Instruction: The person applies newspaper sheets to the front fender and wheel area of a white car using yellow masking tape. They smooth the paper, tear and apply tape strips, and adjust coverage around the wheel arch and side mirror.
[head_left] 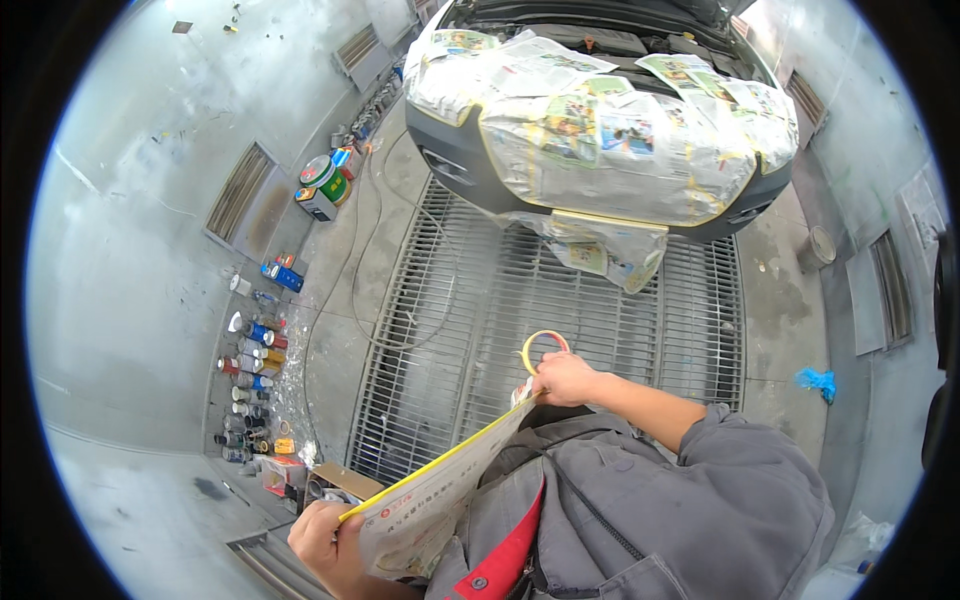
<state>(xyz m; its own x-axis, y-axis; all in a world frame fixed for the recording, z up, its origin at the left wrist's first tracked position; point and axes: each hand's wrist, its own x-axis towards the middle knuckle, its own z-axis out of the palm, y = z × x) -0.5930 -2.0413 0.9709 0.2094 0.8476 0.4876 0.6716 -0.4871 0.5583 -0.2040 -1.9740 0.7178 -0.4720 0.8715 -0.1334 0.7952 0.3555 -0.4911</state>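
Note:
My left hand (318, 532) is closed on the lower left corner of a sheet of newspaper (440, 505) held close against my body. A yellow strip of masking tape (430, 466) runs along its upper edge, from one hand to the other. At the far end of that edge, my right hand (566, 380) is closed on a roll of yellow masking tape (527, 350), whose ring sticks out beyond the fingers. Ahead stands a car with a dark grey bumper (455, 160), its front covered in taped newspaper (560, 130); one flap hangs below the bumper.
A metal floor grating (480, 300) lies between me and the car. Along the left wall stand several cans and bottles (250, 370), and a green paint bucket (325, 180). A hose (352, 250) curves over the floor. At right are a pale bucket (818, 246) and crumpled blue plastic (818, 383).

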